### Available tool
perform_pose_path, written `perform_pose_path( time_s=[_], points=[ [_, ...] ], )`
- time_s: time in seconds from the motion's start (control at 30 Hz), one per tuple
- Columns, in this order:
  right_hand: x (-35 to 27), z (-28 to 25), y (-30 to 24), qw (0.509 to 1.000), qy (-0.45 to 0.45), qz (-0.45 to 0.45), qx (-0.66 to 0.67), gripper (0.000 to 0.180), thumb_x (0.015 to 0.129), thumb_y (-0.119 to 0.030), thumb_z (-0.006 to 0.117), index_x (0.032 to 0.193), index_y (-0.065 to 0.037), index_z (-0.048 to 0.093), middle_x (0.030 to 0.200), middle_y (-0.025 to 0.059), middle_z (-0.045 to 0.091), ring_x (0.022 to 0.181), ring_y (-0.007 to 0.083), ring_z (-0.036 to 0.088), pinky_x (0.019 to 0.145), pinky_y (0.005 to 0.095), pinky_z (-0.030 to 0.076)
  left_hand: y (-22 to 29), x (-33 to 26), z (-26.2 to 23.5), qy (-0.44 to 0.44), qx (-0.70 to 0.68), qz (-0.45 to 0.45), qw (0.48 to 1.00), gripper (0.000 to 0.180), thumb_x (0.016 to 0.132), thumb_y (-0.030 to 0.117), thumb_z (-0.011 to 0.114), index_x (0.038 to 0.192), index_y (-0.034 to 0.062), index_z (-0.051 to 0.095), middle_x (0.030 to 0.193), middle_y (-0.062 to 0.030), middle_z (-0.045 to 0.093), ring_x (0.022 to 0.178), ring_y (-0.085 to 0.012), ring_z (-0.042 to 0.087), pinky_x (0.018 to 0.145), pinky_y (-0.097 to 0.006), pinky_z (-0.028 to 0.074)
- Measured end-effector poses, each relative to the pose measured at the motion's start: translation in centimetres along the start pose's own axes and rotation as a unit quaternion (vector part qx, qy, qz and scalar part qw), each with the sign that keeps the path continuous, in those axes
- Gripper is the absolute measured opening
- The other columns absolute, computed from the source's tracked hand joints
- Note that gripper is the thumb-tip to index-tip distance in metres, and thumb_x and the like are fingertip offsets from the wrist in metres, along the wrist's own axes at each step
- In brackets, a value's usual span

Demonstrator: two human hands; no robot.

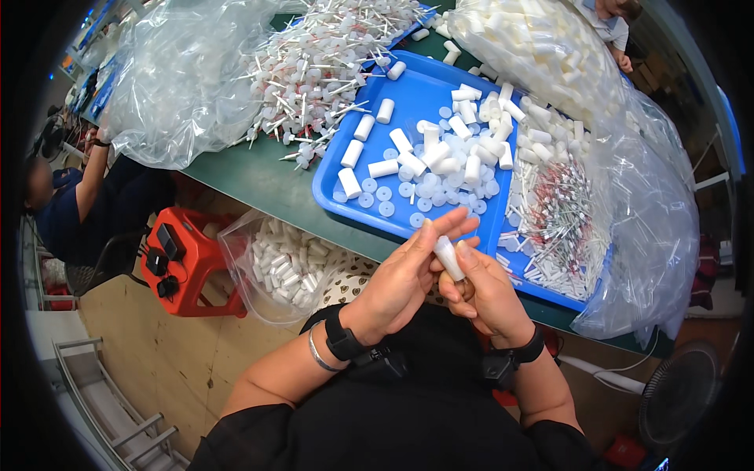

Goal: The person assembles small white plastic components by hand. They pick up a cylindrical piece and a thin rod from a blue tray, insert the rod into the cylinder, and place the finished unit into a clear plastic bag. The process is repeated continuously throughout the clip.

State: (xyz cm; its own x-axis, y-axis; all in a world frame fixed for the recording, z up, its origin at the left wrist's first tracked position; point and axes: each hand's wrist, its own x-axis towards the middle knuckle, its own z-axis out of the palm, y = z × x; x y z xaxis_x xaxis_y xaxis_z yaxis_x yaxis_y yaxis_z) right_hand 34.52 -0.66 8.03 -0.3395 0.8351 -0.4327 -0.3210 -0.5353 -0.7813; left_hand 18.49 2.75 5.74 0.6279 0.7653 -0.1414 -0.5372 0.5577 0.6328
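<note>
In front of my body, over the near edge of the blue tray (330,169), my right hand (491,294) is closed round a small white cylinder (449,257) with a shiny, clear-looking surface. The cylinder stands tilted between thumb and fingers. My left hand (400,271) is beside it, its fingers stretched out and its palm turned toward the cylinder; whether it touches the cylinder I cannot tell. Just beyond my hands, the tray holds several loose white cylinders (383,168) and a scatter of translucent round discs (386,209).
Right, a second blue tray (585,300) holds thin white and red sticks (559,206). A heap of disc-ended sticks (314,74) lies far left of centre. Clear plastic bags (188,86) flank the table. Below left are a bag of white cylinders (287,263) and a red stool (192,271). Two other people are nearby.
</note>
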Motion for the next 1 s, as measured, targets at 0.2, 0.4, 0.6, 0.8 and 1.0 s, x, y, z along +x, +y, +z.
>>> perform_pose_path(
  time_s=[0.2, 0.4, 0.6, 0.8, 1.0],
  points=[
    [0.8, 0.4, 3.3, 0.822, 0.133, -0.277, -0.48, 0.027, 0.105, -0.026, 0.053, 0.107, 0.0, 0.056, 0.069, 0.011, 0.062, 0.049, 0.0256, 0.058, 0.046, 0.038, 0.046, -1.5, 0.0, 0.4, 0.023, -0.033, 0.004, 0.999, 0.052, 0.11, 0.038, 0.036, 0.141, -0.0003, 0.05, 0.154, -0.0154, 0.042, 0.139, -0.0303, 0.045, 0.114, -0.046, 0.041],
    [0.7, 1.1, 3.2, 0.778, 0.152, -0.28, -0.541, 0.022, 0.101, -0.023, 0.057, 0.11, -0.003, 0.055, 0.073, 0.0199, 0.067, 0.062, 0.0412, 0.065, 0.052, 0.0486, 0.05, -0.7, -0.9, 0.4, 0.052, -0.123, -0.036, 0.99, 0.045, 0.111, 0.037, 0.035, 0.127, 0.0006, 0.058, 0.151, -0.0164, 0.045, 0.136, -0.0309, 0.048, 0.113, -0.045, 0.042],
    [-0.1, 1.7, 2.1, 0.836, 0.034, -0.238, -0.492, 0.029, 0.101, -0.027, 0.057, 0.118, -0.004, 0.053, 0.085, 0.0229, 0.067, 0.072, 0.0452, 0.065, 0.06, 0.05, 0.051, 0.0, -2.1, -0.3, 0.088, 0.072, 0.042, 0.993, 0.04, 0.11, 0.032, 0.041, 0.094, 0.0023, 0.061, 0.117, -0.0185, 0.067, 0.111, -0.0243, 0.062, 0.1, -0.038, 0.048],
    [-4.4, -4.6, -3.7, 0.655, 0.15, -0.322, -0.667, 0.014, 0.087, -0.007, 0.07, 0.1, -0.002, 0.069, 0.092, 0.0126, 0.069, 0.078, 0.0323, 0.068, 0.067, 0.04, 0.054, 5.4, -8.1, -9.0, 0.177, 0.363, 0.188, 0.895, 0.041, 0.107, 0.03, 0.05, 0.087, -0.0019, 0.066, 0.099, -0.0108, 0.068, 0.096, -0.017, 0.062, 0.085, -0.029, 0.045],
    [-3.7, -9.3, -5.4, 0.484, 0.227, -0.276, -0.799, 0.018, 0.077, 0.0, 0.062, 0.093, -0.005, 0.067, 0.084, 0.0103, 0.057, 0.079, 0.0289, 0.063, 0.067, 0.0402, 0.051, 7.7, -8.8, -8.9, 0.314, 0.527, 0.196, 0.765, 0.022, 0.097, 0.018, 0.064, 0.11, 0.0009, 0.07, 0.115, -0.0085, 0.065, 0.107, -0.0195, 0.059, 0.098, -0.032, 0.043]
  ],
)
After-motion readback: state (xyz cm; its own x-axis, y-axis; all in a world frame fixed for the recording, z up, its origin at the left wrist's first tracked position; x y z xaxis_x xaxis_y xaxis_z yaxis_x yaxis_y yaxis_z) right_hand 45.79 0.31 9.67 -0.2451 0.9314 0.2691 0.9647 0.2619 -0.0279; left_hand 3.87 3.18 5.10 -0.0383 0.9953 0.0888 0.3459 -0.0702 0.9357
